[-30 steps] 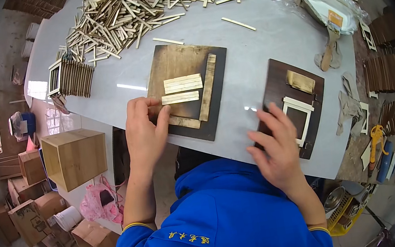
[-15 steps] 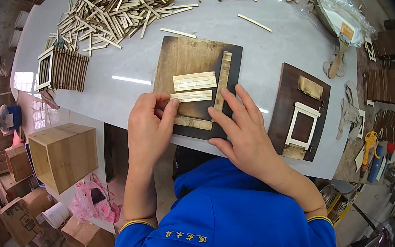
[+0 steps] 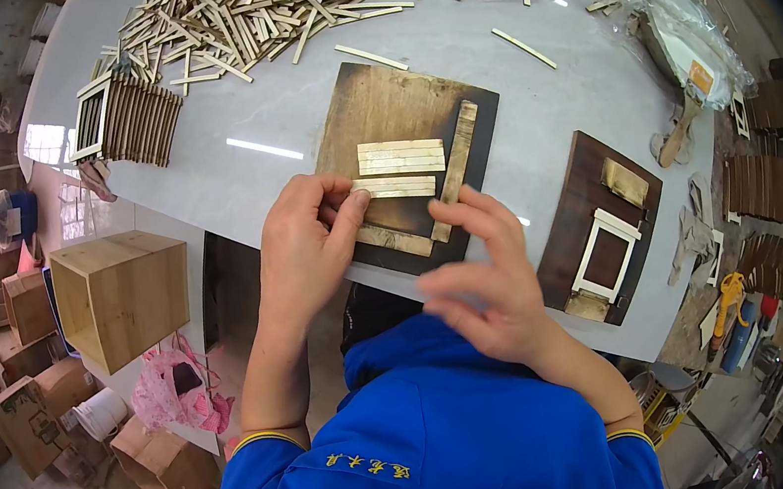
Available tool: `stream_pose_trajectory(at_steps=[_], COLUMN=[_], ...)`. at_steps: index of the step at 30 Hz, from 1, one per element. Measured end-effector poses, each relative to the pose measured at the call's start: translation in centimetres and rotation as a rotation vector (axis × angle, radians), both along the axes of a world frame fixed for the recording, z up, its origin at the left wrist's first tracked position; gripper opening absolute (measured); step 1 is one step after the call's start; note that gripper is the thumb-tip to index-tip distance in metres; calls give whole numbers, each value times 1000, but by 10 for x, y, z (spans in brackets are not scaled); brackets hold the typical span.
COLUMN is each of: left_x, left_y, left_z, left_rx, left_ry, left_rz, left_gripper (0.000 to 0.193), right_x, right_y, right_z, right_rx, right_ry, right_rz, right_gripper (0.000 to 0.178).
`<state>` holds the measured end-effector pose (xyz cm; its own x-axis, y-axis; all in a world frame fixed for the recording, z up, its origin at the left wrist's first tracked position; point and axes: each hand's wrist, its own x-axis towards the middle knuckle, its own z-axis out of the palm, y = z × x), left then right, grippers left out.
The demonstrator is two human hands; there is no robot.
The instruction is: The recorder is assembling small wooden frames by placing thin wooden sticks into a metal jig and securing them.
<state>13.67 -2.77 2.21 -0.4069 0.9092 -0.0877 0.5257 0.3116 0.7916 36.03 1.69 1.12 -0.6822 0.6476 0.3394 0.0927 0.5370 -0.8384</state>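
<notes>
Left hand (image 3: 304, 247) rests on the near-left corner of the dark wooden board (image 3: 389, 105), thumb and fingertips pinched on the end of a pale wood strip (image 3: 394, 187) that lies flat across it. Right hand (image 3: 487, 281) hovers at the board's near edge, fingers loosely spread, index finger close to the corner where the bottom strip (image 3: 394, 240) meets the upright strip (image 3: 454, 172); it grips nothing, and I cannot tell whether the fingertip touches.

On the board: the two darker strips form an L, and two pale strip pieces sit inside it, the upper one (image 3: 400, 157) just above the one I hold, nearly touching.

Board sits on the white table (image 3: 275, 131), close to its near edge. To the right, well apart, a second dark board (image 3: 576, 218) carries a small white frame (image 3: 609, 254). A heap of loose strips (image 3: 279, 10) covers the far side of the table; a stack of frames (image 3: 129, 121) lies at far left.

Risks, as I judge them:
- Board overhangs or nearly meets the table edge; downward pressure from my left hand could tip or slide it.
- Strips appear loose; a sideways nudge from either hand could push the L out of square.
- Pinched strip could skew against its neighbour, leaving an uneven gap.
</notes>
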Motion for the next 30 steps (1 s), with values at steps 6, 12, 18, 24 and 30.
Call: stream_pose_trajectory(at_steps=[6, 12, 18, 24, 30], left_x=[1, 5, 9, 8, 16], left_y=[-1, 0, 3, 4, -8], left_z=[2, 1, -4, -12, -13], left_rx=[-32, -14, 5, 94, 162], left_ry=[34, 33, 65, 142, -1059], left_rz=[-9, -16, -26, -75, 225], left_gripper=[13, 16, 15, 14, 17], right_x=[10, -6, -8, -7, 1], right_y=[-3, -6, -6, -6, -9], right_z=[-28, -18, -15, -14, -15], right_rx=[-72, 72, 65, 17, -214], right_ry=[-143, -276, -291, -254, -9], right_rz=[-123, -186, -134, -103, -116], right_gripper=[33, 38, 42, 42, 41])
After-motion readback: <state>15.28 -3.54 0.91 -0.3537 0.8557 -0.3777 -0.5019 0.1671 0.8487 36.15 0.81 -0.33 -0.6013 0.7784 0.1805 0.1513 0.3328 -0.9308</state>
